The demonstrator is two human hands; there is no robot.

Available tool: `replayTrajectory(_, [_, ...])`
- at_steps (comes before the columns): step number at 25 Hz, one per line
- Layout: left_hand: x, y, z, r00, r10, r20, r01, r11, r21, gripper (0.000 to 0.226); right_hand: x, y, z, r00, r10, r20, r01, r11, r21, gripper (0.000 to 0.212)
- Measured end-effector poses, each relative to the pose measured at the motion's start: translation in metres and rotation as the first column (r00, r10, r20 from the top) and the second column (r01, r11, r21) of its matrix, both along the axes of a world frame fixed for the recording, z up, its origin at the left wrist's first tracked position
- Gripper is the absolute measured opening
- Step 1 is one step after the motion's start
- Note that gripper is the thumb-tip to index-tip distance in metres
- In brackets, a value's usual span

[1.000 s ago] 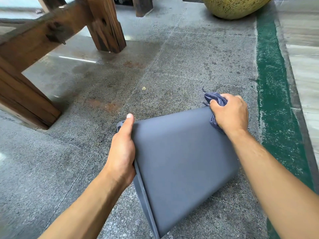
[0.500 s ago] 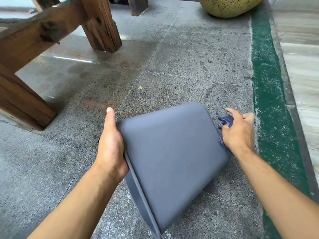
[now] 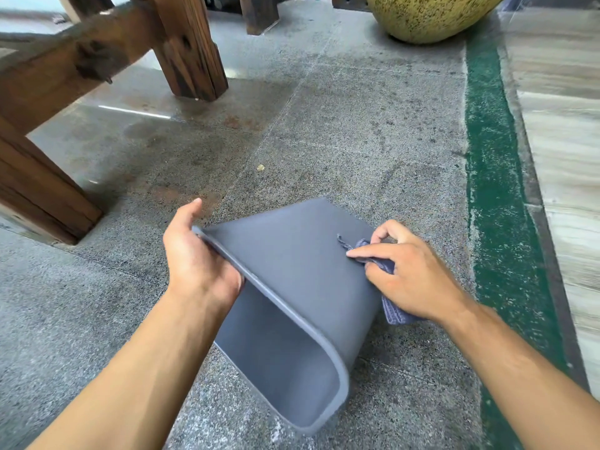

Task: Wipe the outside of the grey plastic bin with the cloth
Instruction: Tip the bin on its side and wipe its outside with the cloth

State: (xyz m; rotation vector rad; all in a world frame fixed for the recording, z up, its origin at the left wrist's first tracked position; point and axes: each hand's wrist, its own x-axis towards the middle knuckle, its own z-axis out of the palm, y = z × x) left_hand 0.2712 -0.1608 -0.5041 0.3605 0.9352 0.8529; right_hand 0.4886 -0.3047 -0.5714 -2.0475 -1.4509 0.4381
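Note:
The grey plastic bin (image 3: 292,261) lies tipped on its side on the stone floor, its open mouth turned toward me. My left hand (image 3: 198,258) grips the bin's rim at the upper left, fingers hidden inside the mouth. My right hand (image 3: 409,274) holds a blue-grey cloth (image 3: 389,306) against the bin's outer right wall. A corner of the cloth sticks out past my forefinger and another part hangs below my palm.
Dark wooden table legs and a beam (image 3: 191,50) stand at the left and back. A large yellow speckled pot (image 3: 431,14) sits at the far right. A green painted strip (image 3: 496,203) runs along the floor on the right, beside pale boards.
The bin has rolled so its open mouth now faces me. My right hand with the cloth moved from the far end onto the right outer wall, nearer to me.

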Motion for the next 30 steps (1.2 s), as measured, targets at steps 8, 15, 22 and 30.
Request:
replayTrajectory(8, [0.005, 0.008, -0.005, 0.932, 0.170, 0.320, -0.136, 0.982, -0.128, 0.080, -0.050, -0.009, 0.093, 0.942, 0.280, 0.185, -0.183, 0.892, -0.414, 0.095])
replayTrajectory(15, [0.005, 0.016, 0.005, 0.993, -0.061, 0.104, 0.061, 0.998, 0.010, 0.078, -0.043, -0.006, 0.091, 0.969, 0.179, 0.169, -0.125, 0.950, -0.286, 0.056])
replayTrajectory(22, [-0.026, 0.022, 0.007, 0.869, 0.039, -0.494, 0.133, 0.942, 0.308, 0.044, 0.022, 0.006, 0.068, 0.998, -0.056, 0.025, 0.055, 0.998, 0.042, 0.031])
replayTrajectory(30, [-0.041, 0.019, -0.043, 0.754, -0.160, -0.637, 0.431, 0.852, 0.296, 0.040, 0.055, 0.050, 0.069, 0.959, -0.274, -0.077, 0.283, 0.943, 0.175, 0.024])
